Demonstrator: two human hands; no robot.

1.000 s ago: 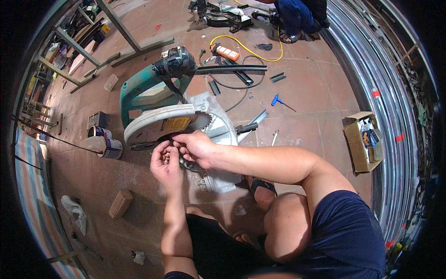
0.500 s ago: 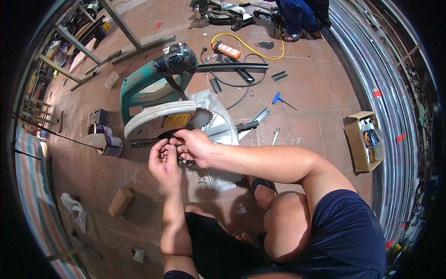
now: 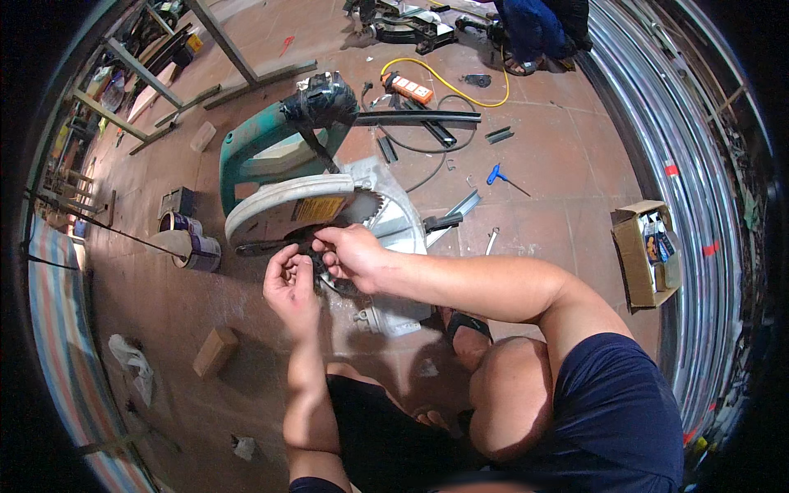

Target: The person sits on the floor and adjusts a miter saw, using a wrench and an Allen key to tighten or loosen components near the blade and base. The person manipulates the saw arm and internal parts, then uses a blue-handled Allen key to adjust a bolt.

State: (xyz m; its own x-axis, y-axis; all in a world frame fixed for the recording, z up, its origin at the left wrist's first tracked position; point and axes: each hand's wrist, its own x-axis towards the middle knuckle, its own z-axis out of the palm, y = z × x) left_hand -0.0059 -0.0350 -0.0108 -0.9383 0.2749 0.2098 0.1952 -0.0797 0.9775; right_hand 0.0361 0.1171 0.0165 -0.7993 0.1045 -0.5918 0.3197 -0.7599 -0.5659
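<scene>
The ground is being covered by a reddish-brown tiled floor [image 3: 546, 218]. The right side is being lined by long silvery bars [image 3: 686, 197], from which light is being reflected. The left edge is being bordered by a striped sheet [image 3: 66, 345], the upper left being occupied by a metal frame [image 3: 221, 41].

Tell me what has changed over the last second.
The left hand has eased slightly left relative to the miter saw, widening the small gap to the right hand. Whether anything was grasped or released is unclear. The right hand stays close beside the saw's blade guard; the saw, blue T-handled tool and cardboard box stayed put.
</scene>
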